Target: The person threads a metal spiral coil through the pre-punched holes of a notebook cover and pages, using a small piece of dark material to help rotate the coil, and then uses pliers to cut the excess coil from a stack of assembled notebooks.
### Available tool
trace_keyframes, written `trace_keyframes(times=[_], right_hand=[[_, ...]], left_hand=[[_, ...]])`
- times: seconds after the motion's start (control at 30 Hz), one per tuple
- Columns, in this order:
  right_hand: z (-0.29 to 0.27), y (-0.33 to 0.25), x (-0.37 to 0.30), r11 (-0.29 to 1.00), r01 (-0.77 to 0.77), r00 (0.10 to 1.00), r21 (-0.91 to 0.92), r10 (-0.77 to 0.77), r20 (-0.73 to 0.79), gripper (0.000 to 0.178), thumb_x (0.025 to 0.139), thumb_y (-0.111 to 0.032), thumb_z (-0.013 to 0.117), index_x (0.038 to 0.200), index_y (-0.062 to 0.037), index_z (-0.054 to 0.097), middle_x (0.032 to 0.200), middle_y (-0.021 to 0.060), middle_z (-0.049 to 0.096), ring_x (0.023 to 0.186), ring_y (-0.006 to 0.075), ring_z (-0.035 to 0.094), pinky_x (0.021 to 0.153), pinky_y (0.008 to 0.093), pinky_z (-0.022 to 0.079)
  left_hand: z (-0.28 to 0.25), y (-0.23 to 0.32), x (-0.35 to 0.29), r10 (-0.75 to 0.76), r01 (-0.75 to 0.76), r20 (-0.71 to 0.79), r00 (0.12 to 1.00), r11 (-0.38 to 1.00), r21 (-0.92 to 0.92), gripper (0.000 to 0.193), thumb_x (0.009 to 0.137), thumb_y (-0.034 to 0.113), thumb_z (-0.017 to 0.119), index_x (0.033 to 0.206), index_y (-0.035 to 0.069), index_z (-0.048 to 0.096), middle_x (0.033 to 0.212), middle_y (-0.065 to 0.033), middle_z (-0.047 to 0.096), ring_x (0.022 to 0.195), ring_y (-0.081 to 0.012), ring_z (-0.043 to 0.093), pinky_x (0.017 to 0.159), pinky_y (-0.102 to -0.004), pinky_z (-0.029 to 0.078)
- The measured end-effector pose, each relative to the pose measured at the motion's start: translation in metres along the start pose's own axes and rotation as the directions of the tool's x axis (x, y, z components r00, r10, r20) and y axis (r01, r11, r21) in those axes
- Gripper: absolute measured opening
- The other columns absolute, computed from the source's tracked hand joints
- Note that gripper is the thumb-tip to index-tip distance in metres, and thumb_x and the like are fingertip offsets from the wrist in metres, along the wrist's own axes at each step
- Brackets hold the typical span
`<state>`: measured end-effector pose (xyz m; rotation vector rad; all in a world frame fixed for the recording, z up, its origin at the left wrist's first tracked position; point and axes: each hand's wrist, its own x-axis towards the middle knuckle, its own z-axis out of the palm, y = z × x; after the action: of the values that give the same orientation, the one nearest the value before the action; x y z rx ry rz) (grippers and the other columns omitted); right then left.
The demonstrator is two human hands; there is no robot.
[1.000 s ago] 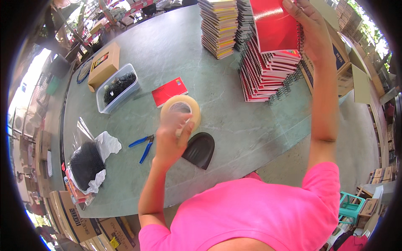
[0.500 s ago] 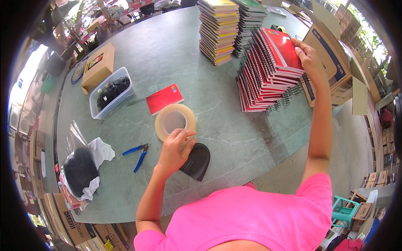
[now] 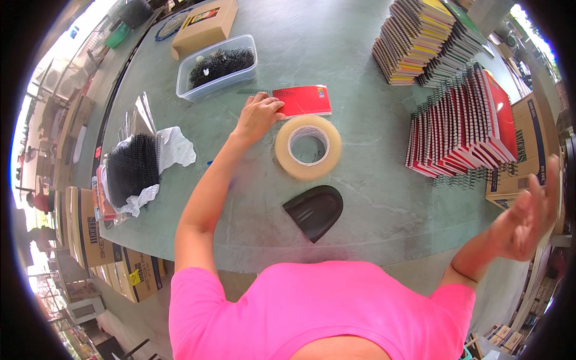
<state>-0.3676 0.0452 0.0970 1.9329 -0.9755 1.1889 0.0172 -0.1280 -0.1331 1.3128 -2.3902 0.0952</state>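
red notebook lies crosswise beyond the tape roll, nearer left hand touching one end, grip unclear; right hand spread wide.

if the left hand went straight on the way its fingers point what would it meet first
Likely the red notebook: the left hand has fingertips at its left end, though contact is unclear.
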Motion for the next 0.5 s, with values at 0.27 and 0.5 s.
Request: trace_keyframes(times=[0.27, 0.5], right_hand=[[0.112, -0.034, -0.037, 0.875, -0.191, 0.889, 0.444, -0.038, 0.457, 0.017, 0.08, -0.002, 0.061, 0.096, -0.0031, 0.065, 0.106, 0.01, 0.064, 0.107, 0.0292, 0.058, 0.089, 0.0372, 0.045], [0.213, -0.077, -0.057, 0.882, -0.167, 0.912, 0.44, -0.031, 0.408, 0.028, 0.08, -0.01, 0.063, 0.108, -0.0068, 0.06, 0.104, 0.0102, 0.064, 0.102, 0.029, 0.058, 0.088, 0.0409, 0.045]], left_hand=[[-0.006, 0.008, -0.015, 0.107, -0.16, 0.202, 0.974, 0.95, 0.267, 0.034, 0.083, 0.015, 0.056, 0.114, 0.002, 0.057, 0.111, -0.0115, 0.062, 0.103, -0.0253, 0.057, 0.089, -0.0379, 0.042], [-0.073, 0.043, 0.007, 0.096, -0.102, 0.067, 0.993, 0.99, 0.094, 0.028, 0.081, 0.005, 0.052, 0.109, 0.003, 0.058, 0.101, -0.0122, 0.064, 0.097, -0.0261, 0.059, 0.084, -0.0387, 0.044]])
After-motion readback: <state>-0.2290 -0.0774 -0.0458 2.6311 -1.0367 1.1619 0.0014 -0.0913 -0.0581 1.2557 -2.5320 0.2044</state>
